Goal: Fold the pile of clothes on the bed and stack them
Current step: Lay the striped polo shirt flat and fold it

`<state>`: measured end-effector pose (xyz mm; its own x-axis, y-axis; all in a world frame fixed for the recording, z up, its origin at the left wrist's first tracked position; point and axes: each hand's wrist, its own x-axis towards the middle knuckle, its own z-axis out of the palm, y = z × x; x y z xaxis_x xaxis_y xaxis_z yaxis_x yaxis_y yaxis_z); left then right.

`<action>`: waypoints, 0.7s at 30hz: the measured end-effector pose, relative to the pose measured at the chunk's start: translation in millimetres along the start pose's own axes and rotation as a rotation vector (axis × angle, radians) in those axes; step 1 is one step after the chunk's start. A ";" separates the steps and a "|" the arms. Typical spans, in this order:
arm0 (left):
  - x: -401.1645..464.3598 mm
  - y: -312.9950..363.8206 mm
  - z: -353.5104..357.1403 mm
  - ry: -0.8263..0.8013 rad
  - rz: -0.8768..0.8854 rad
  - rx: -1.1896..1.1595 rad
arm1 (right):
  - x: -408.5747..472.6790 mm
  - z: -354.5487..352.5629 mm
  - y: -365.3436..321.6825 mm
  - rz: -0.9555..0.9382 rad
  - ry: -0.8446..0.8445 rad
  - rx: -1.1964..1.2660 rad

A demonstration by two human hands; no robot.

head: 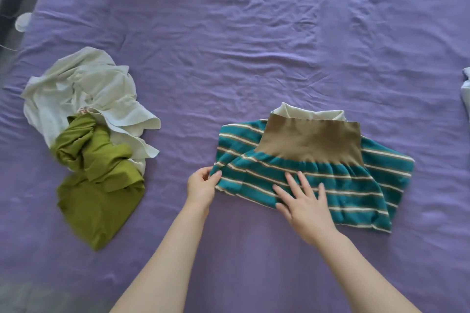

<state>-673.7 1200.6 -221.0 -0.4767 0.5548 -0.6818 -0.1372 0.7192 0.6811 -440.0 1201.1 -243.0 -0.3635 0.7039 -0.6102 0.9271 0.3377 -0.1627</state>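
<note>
A teal garment with white and brown stripes and a wide brown waistband (338,180) lies spread on the purple bed sheet (229,46), over a folded white piece (305,110) that shows at its far edge. My left hand (202,187) pinches the garment's left corner. My right hand (302,202) presses flat on the striped cloth with straight fingers. To the left lies an unfolded pile: a crumpled white garment (86,89) and a green garment (96,185) partly over it.
A pale folded cloth (466,89) peeks in at the right edge. The bed's left edge, a dark floor and a round white object (23,21) sit at the upper left. Wrinkled open sheet stretches across the far half of the bed.
</note>
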 end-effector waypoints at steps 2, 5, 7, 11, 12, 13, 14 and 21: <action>2.6 0.7 -6.3 -0.090 -0.003 0.037 | 4.1 -7.6 -14.1 0.052 0.047 0.023; -1.0 -0.5 -3.1 -0.187 -0.031 0.038 | 21.8 -24.4 -40.5 0.047 0.149 0.112; -3.5 -1.7 -0.9 -0.266 -0.067 -0.013 | 39.6 -35.2 -50.8 0.058 0.110 0.186; -6.5 -7.8 -4.9 -0.371 -0.051 -0.010 | 65.9 -66.2 -62.0 0.139 0.137 0.227; -7.2 -8.7 -6.6 -0.364 -0.042 -0.009 | 70.4 -72.8 -67.1 0.135 0.208 0.213; -7.3 -10.1 -8.2 -0.352 -0.039 -0.024 | 74.9 -78.5 -73.2 0.123 0.274 0.243; -8.0 -10.8 -9.5 -0.347 -0.045 -0.047 | 80.7 -83.8 -80.7 0.113 0.313 0.323; -25.9 -22.2 -6.0 -0.360 -0.112 -0.251 | 122.7 -98.7 -141.0 0.279 0.071 0.397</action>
<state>-663.4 1167.8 -216.9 -0.1212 0.6217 -0.7738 -0.3983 0.6836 0.6116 -624.3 1301.5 -218.4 -0.0883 0.7792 -0.6206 0.9484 -0.1246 -0.2914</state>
